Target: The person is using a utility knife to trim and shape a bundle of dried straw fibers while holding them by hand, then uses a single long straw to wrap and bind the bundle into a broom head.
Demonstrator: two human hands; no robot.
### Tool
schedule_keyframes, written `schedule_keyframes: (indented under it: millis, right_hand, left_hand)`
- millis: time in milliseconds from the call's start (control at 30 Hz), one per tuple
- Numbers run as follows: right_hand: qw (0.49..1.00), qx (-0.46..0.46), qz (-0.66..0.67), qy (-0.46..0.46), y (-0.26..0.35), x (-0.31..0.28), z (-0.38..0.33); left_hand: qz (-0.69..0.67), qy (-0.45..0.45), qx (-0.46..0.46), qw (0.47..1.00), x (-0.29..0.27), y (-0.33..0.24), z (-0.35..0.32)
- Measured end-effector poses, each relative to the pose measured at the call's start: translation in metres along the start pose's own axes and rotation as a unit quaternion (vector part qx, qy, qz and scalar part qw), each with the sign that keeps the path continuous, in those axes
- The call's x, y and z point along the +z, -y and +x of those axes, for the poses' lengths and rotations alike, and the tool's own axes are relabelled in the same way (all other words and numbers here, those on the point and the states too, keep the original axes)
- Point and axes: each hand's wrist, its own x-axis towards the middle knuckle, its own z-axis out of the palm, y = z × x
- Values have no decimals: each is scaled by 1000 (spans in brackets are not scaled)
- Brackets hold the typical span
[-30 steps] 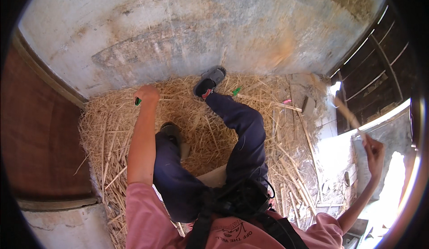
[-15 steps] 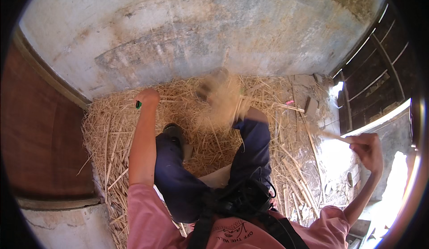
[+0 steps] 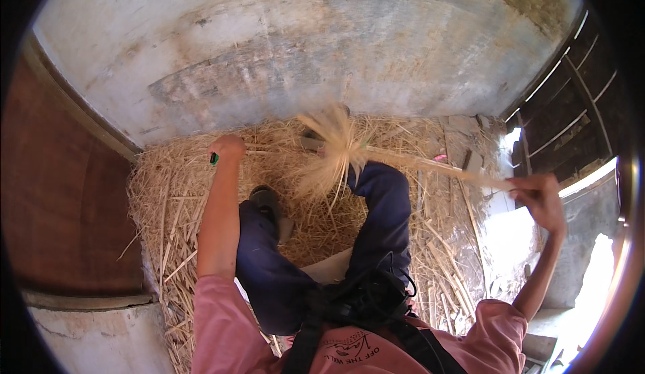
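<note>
My left hand (image 3: 230, 147) is closed round a tool whose green and dark handle end (image 3: 213, 159) shows below the fist. A thin straight part (image 3: 263, 151) runs right from the fist; its kind I cannot make out. Out to the right, my right hand (image 3: 541, 198) pinches the end of a long pale strip (image 3: 443, 168), which looks like split bamboo. The strip slants leftward over my right knee. Its far end bursts into a fan of fine, straw-coloured fibres (image 3: 339, 147), partly blurred, between my hands. Behind the fibres, a dark object is mostly hidden.
Loose shavings and strips (image 3: 178, 206) cover the floor round my legs. Ahead rises a stained pale wall (image 3: 302, 45). A brown wooden panel (image 3: 74, 193) stands left, dark slatted boards (image 3: 571, 105) right. A flat block (image 3: 473, 162) and a pink scrap (image 3: 441, 158) lie near the strip.
My right hand has moved up and slightly left with the strip. The frayed end, a blur before, now spreads as a fan. My left hand stays nearly in place.
</note>
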Motion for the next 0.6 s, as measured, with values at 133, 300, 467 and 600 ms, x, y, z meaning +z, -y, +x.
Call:
schedule_keyframes:
  millis: [133, 300, 467, 600]
  right_hand:
    - [974, 27, -219, 43, -29, 103, 49]
    - [970, 136, -109, -169, -50, 152, 96]
    - [987, 29, 113, 106, -51, 129, 94]
    - [984, 62, -165, -14, -34, 164, 107]
  left_hand:
    - [23, -29, 17, 999, 3, -5, -1]
    - [0, -8, 31, 999, -11, 6, -24]
    - [-7, -14, 18, 1000, -4, 13, -18]
    - [-12, -8, 27, 1000, -7, 3, -18]
